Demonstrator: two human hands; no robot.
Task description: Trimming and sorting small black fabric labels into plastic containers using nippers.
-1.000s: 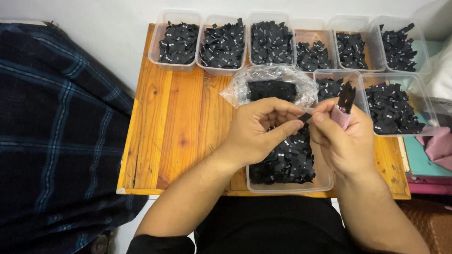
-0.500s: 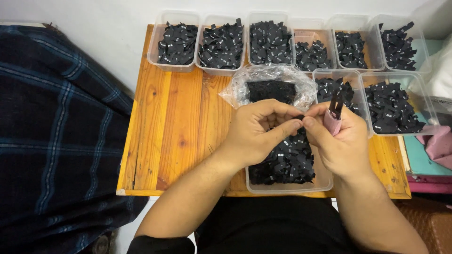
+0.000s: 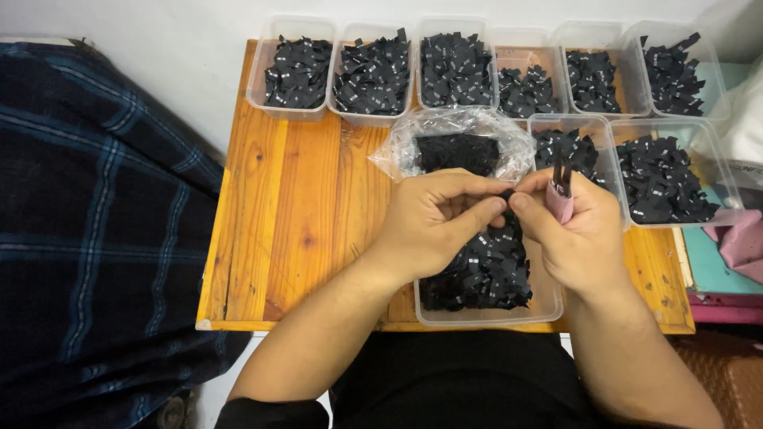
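Left hand (image 3: 433, 218) and right hand (image 3: 572, 230) meet fingertip to fingertip, both grips pinched on small black tag (image 3: 502, 199), mostly hidden between them. Right palm also clamps pink-handled clipper (image 3: 560, 191), blades up. Hands hover over clear tub (image 3: 548, 306) heaped with black tags, at near edge of wooden tabletop (image 3: 294, 230). Plastic bag (image 3: 465, 143) just behind; sorted tubs (image 3: 373, 71) along far edge. Step looks like trimming or separating one tag; next likely needs steady pinch.

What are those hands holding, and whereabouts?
The right hand grips pink-handled snips by the handle; both hands' fingertips pinch something tiny, mostly hidden.
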